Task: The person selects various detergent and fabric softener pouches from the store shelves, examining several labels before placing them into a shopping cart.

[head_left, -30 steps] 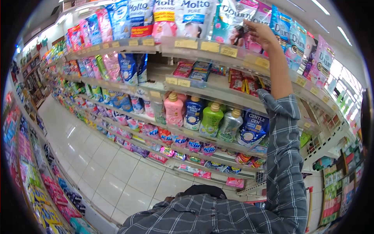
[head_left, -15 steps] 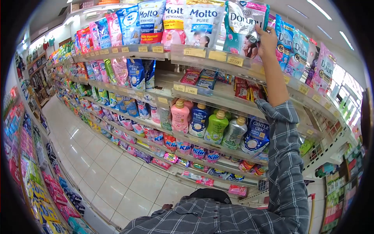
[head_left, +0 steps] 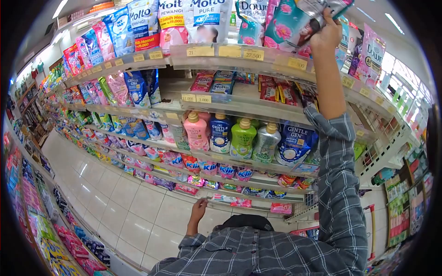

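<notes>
My right hand is closed on the upper corner of a teal and silver Downy fabric softener pouch. This pouch leans strongly to the right above the top shelf, partly cut off by the upper edge of view. Another Downy pouch stands upright just left of it. Farther left along the same shelf is a white Molto Pure pouch. Low in front of my body, my left hand hangs over the floor with loosely bent fingers and nothing visible in it.
Below the top shelf are sachets and a row of Gentle Gen bottles. Price tags line the shelf edges. Another stocked shelf runs along the left side of the tiled aisle. A red bar stands at lower right.
My right hand has tipped the Downy pouch to the right and raised it, uncovering another pouch behind. My left hand has come further into view. The shelves have shifted left in view.
</notes>
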`<state>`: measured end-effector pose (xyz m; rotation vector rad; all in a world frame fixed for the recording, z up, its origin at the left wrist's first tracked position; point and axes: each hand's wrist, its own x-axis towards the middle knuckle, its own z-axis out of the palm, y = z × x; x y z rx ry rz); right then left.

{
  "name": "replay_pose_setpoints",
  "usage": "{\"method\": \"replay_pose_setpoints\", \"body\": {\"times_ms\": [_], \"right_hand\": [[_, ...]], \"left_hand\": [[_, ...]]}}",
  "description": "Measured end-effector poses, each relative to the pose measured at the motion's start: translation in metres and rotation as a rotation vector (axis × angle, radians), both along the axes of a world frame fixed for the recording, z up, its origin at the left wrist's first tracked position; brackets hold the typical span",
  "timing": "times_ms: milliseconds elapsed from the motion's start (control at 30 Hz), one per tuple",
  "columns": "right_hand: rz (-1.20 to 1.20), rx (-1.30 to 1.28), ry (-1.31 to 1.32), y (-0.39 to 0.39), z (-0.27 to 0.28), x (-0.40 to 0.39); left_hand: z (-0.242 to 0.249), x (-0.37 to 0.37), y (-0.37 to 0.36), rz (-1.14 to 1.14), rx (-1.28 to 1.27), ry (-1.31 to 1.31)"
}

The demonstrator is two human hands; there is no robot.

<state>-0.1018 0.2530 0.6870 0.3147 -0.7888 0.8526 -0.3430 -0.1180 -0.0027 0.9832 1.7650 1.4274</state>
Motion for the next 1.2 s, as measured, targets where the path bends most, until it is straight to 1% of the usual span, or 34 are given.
{"method": "replay_pose_setpoints", "body": {"times_ms": [33,100,167,233,267,300,367,400,433,467,500,567,667,767,800,867,900,1067,1167,1200], "right_hand": [[0.014,0.032,-0.027,-0.014,-0.004,0.01],[-0.001,0.027,-0.051,-0.032,-0.009,0.029],[0.039,0.075,-0.129,-0.063,-0.028,0.052],[-0.04,-0.009,-0.247,-0.108,-0.057,0.067],[-0.132,-0.085,-0.301,-0.126,-0.075,0.074],[-0.224,-0.161,-0.354,-0.141,-0.095,0.079],[-0.407,-0.293,-0.366,-0.17,-0.142,0.083],[-0.466,-0.324,-0.396,-0.182,-0.165,0.082],[-0.528,-0.363,-0.427,-0.194,-0.19,0.082],[-0.522,-0.433,-0.533,-0.206,-0.213,0.088],[-0.513,-0.505,-0.633,-0.216,-0.235,0.093],[-0.479,-0.549,-0.686,-0.226,-0.269,0.1],[-0.444,-0.663,-0.693,-0.231,-0.297,0.115],[-0.622,-0.744,-0.759,-0.238,-0.326,0.133],[-0.761,-0.78,-0.764,-0.24,-0.337,0.136],[-0.881,-0.842,-0.747,-0.235,-0.385,0.159],[-0.935,-0.873,-0.748,-0.238,-0.396,0.167],[-1.098,-1.016,-0.675,-0.253,-0.434,0.196],[-1.234,-1.095,-0.805,-0.27,-0.433,0.215],[-1.226,-1.166,-0.868,-0.279,-0.427,0.221]], "left_hand": [[0.034,0.003,0.013,0.001,0.095,0.039],[0.117,0.013,0.039,-0.061,0.126,0.015],[0.206,0.029,0.057,-0.155,0.331,0.084],[0.293,0.055,0.064,-0.219,0.429,0.044],[0.327,0.067,0.067,-0.296,0.506,0.061],[0.353,0.079,0.071,-0.371,0.585,0.078],[0.381,0.101,0.086,-0.564,0.708,0.261],[0.388,0.118,0.091,-0.571,0.742,0.21],[0.393,0.138,0.095,-0.583,0.767,0.156],[0.394,0.157,0.101,-0.597,0.789,0.101],[0.381,0.173,0.109,-0.593,0.76,0.074],[0.337,0.198,0.124,-0.588,0.701,0.027],[0.314,0.227,0.127,-0.61,0.607,-0.481],[0.294,0.244,0.129,-0.588,0.557,-0.424],[0.292,0.248,0.126,-0.608,0.519,-0.394],[0.285,0.258,0.126,-0.675,0.493,-0.371],[0.281,0.263,0.124,-0.698,0.478,-0.364],[0.269,0.288,0.118,-0.844,0.356,-0.345],[0.26,0.304,0.113,-0.922,0.306,-0.356],[0.253,0.309,0.113,-0.944,0.269,-0.327]]}}
